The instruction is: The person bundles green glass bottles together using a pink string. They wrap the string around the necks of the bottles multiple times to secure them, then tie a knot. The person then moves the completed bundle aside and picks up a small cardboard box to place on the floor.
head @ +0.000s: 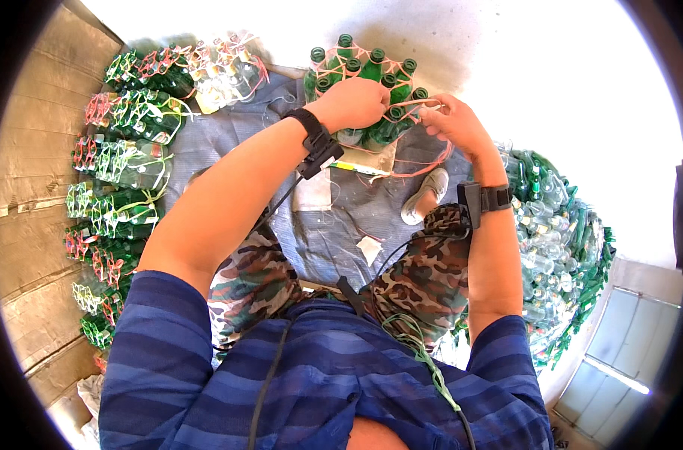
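A cluster of green glass bottles (370,68) stands upright in front of me, laced around the necks with pink plastic twine (411,103). My left hand (353,102) is over the near side of the cluster, its curled fingertips pinching the twine beside a bottle neck. To the right, my right hand (455,122) grips a strand between thumb and fingers; the strand runs between both hands. A loose pink tail (425,169) hangs below the right hand and curves toward the floor. The bottles rest on a flat cardboard piece (383,160). My left hand hides some bottle necks.
Bundles of tied bottles (139,163) line the left side by a cardboard wall (32,185). A large heap of loose glass bottles (555,247) lies at right. Grey woven sheeting (319,242) covers the floor, with paper scraps (369,248) on it. Cables run from both wrist straps.
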### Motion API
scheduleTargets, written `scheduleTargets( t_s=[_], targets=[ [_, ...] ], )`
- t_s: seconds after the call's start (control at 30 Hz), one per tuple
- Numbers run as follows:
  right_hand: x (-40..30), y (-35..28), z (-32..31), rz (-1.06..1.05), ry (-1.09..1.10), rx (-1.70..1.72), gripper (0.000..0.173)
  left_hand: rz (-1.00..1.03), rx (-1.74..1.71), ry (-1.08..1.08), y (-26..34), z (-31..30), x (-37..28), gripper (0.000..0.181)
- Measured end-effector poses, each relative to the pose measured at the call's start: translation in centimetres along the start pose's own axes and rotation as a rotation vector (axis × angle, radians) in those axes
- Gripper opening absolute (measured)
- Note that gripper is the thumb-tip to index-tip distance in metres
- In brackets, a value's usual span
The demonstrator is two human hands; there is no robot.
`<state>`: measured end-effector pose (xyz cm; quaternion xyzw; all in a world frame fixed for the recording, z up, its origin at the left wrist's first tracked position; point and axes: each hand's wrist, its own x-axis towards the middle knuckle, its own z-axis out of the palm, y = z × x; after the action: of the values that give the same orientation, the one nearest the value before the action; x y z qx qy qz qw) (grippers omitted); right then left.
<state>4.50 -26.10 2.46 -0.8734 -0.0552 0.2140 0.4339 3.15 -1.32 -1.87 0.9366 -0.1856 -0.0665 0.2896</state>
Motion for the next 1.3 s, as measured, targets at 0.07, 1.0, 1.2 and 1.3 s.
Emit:
scheduleTargets(
  t_s=[0.07,1.0,1.2,1.3],
  targets=[
    [-0.1,0.0,-0.1,0.011,0.045,0.009,0.044,0.007,-0.019,0.002,0.0,-0.1,-0.1,0.022],
    [3.2,2.5,3.0,-0.170,0.120,-0.119,0.044,0.120,-0.002,-0.020,1.1,-2.5,-1.3,0.024],
    [4.6,3.7,3.7,-0.155,0.111,0.003,0.044,0.078,0.068,0.204,-0.3,-4.9,-2.1,0.026],
    [4.8,4.3,3.9,-0.162,0.109,0.059,0.044,-0.086,0.146,0.236,-1.3,-6.3,-2.8,0.024]
  ],
)
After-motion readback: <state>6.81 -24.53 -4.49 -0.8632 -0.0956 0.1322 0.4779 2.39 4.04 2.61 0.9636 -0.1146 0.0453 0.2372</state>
